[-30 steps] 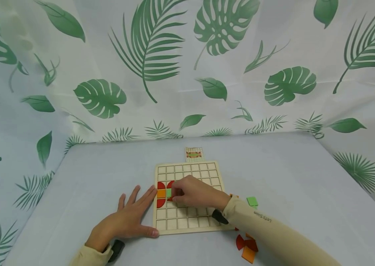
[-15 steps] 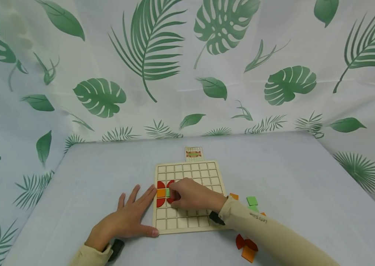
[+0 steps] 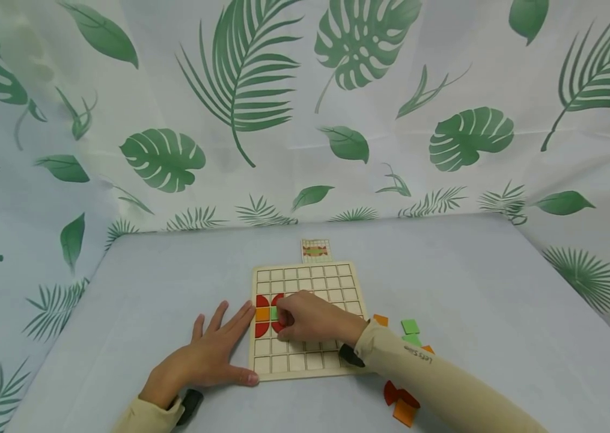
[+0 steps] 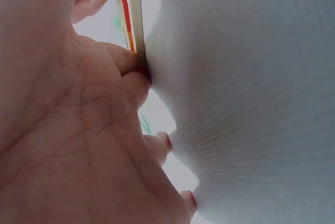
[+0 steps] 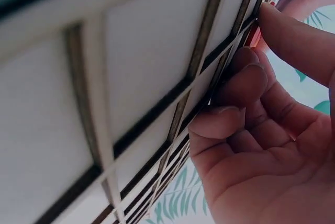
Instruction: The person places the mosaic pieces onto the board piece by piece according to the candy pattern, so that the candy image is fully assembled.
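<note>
A wooden grid board (image 3: 297, 362) lies on the table. At its left side sit red quarter-circle pieces above and below an orange square (image 3: 262, 314) and a green square (image 3: 274, 313). My right hand (image 3: 315, 319) reaches over the board, its thumb and curled fingers at the lower red quarter-circle piece (image 3: 275, 326) in the second column. In the right wrist view a red piece (image 5: 255, 36) shows between thumb and fingers, largely hidden. My left hand (image 3: 210, 352) lies with fingers spread on the table; its index finger and thumb touch the board's left edge.
A small pattern card (image 3: 316, 251) lies behind the board. To the right are loose green squares (image 3: 410, 326) and orange pieces (image 3: 381, 320). Nearer the front, red pieces (image 3: 390, 393) and an orange square (image 3: 405, 413) lie beside the right sleeve. A leaf-print cloth wall (image 3: 294, 150) stands behind.
My right hand has shifted slightly left and down at the lower red quarter-circle piece, then stayed nearly still. The left hand has not moved.
</note>
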{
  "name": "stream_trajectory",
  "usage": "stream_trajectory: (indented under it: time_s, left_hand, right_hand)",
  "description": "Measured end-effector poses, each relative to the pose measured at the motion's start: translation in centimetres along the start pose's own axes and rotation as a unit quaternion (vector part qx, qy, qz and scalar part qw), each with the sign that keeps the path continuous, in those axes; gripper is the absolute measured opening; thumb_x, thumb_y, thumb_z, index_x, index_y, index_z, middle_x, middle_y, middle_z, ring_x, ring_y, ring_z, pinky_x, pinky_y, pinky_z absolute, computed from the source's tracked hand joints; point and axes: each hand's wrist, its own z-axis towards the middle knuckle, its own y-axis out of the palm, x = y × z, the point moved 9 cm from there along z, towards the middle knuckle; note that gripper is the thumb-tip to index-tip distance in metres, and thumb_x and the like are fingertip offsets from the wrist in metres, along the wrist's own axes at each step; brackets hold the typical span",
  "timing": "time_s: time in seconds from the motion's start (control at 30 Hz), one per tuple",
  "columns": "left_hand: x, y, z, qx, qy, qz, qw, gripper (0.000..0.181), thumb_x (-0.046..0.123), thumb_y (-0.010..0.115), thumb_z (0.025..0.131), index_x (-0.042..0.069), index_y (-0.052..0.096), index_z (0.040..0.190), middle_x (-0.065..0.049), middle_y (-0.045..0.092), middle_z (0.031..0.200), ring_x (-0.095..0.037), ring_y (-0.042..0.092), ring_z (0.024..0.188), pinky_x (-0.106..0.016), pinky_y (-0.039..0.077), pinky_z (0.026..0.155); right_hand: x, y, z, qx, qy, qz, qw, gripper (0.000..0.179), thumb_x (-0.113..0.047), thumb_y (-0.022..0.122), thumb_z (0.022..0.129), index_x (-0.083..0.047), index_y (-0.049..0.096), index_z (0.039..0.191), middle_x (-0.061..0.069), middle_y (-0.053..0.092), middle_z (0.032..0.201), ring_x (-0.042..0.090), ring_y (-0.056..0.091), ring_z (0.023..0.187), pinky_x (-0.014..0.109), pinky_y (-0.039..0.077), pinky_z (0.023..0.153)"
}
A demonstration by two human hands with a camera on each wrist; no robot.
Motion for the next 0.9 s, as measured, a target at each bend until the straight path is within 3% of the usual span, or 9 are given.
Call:
stream_trajectory:
  time_s: [0.13, 0.3, 0.6, 0.9]
  left_hand:
    - [0.2, -0.1, -0.1, 0.003, -0.004, 0.000, 1.0000, 0.126, 0.063, 0.088, 0.080, 0.015, 0.018, 0.173, -0.003, 0.013, 0.180, -0.046, -0.007, 0.162, -0.079, -0.009, 0.117]
    - [0.1, 0.0, -0.1, 0.002, -0.014, 0.003, 0.9999, 0.126, 0.062, 0.089, 0.079, 0.016, 0.019, 0.174, -0.002, 0.013, 0.180, -0.046, -0.008, 0.162, -0.078, -0.010, 0.118]
    - [-0.1, 0.1, 0.1, 0.001, -0.026, 0.005, 0.9997, 0.128, 0.064, 0.089, 0.078, 0.016, 0.019, 0.174, -0.003, 0.013, 0.180, -0.046, -0.008, 0.162, -0.077, -0.010, 0.118]
    - [-0.3, 0.3, 0.2, -0.004, -0.030, 0.002, 0.9995, 0.130, 0.068, 0.088, 0.076, 0.016, 0.019, 0.173, -0.003, 0.013, 0.180, -0.045, -0.010, 0.162, -0.075, -0.013, 0.118]
  right_hand:
    - [0.5, -0.1, -0.3, -0.003, -0.001, 0.014, 0.9999, 0.020, -0.006, 0.083, 0.094, -0.015, 0.067, 0.086, -0.011, 0.059, 0.076, 0.003, 0.052, 0.070, 0.022, 0.048, 0.066]
    - [0.7, -0.9, -1.3, -0.008, -0.015, 0.053, 0.9984, 0.003, -0.006, 0.078, 0.098, -0.009, 0.077, 0.098, -0.010, 0.068, 0.086, 0.002, 0.059, 0.078, 0.023, 0.054, 0.074]
    - [2.2, -3.0, -4.7, -0.013, 0.004, 0.172, 0.9849, 0.032, -0.014, 0.068, 0.107, 0.002, 0.070, 0.135, 0.004, 0.078, 0.118, 0.011, 0.072, 0.109, 0.028, 0.056, 0.097]
    - [4.3, -5.9, -9.1, 0.020, 0.057, 0.185, 0.9808, 0.045, -0.022, 0.064, 0.110, 0.003, 0.060, 0.148, 0.012, 0.072, 0.134, 0.024, 0.069, 0.121, 0.044, 0.053, 0.104]
